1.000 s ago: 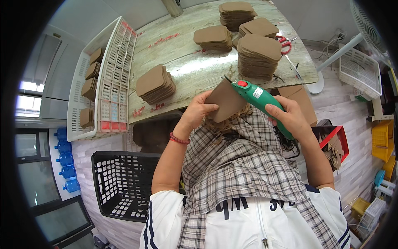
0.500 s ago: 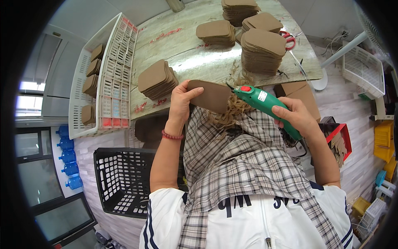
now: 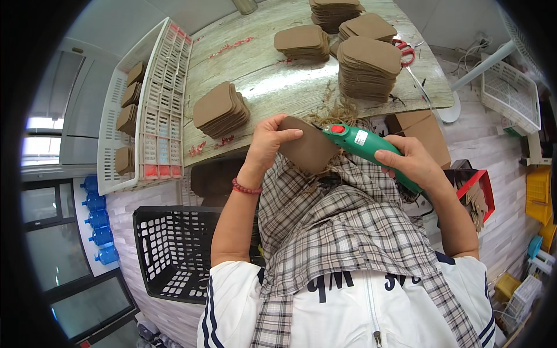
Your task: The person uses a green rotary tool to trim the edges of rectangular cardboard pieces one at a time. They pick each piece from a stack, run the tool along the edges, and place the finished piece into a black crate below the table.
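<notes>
left hand point(image 3: 268, 142) pinches brown piece point(image 3: 308, 149) at frame middle, held up for cutting | right hand point(image 3: 412, 162) wrapped round green cutter point(image 3: 371, 152), tip touching its edge

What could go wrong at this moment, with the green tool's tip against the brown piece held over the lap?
1. The left hand grips the brown piece close to the tip of the green handheld tool, so a slip might reach its fingers.
2. The work sits over the checked cloth on the lap, which the tip could catch.
3. Loose trimmings at the table edge may snag.
</notes>
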Tool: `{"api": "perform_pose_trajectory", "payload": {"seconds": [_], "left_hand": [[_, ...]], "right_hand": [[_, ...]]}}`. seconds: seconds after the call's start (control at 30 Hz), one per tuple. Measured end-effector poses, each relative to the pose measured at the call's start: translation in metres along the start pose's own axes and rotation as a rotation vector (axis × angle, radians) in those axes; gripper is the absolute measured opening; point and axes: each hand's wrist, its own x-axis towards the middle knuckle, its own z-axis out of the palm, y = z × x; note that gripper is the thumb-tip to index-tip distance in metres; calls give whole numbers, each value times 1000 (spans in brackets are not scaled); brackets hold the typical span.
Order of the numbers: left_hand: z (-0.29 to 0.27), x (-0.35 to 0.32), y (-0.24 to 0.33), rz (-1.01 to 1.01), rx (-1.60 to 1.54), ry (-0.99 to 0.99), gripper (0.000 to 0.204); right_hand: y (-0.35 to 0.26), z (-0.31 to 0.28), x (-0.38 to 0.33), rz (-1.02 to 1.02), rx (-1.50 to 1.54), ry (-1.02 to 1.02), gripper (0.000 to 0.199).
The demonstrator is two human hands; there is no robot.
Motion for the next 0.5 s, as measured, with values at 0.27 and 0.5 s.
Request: {"api": "perform_pose_trajectory", "payload": {"seconds": [0.27, 0.5], "left_hand": [[8, -1, 9, -95, 129, -105, 18], [22, -6, 10, -176, 146, -215, 23]], "right_hand": [[-2, 4, 6, -23, -23, -12, 35], [-5, 18, 17, -75, 68, -31, 37]]}}
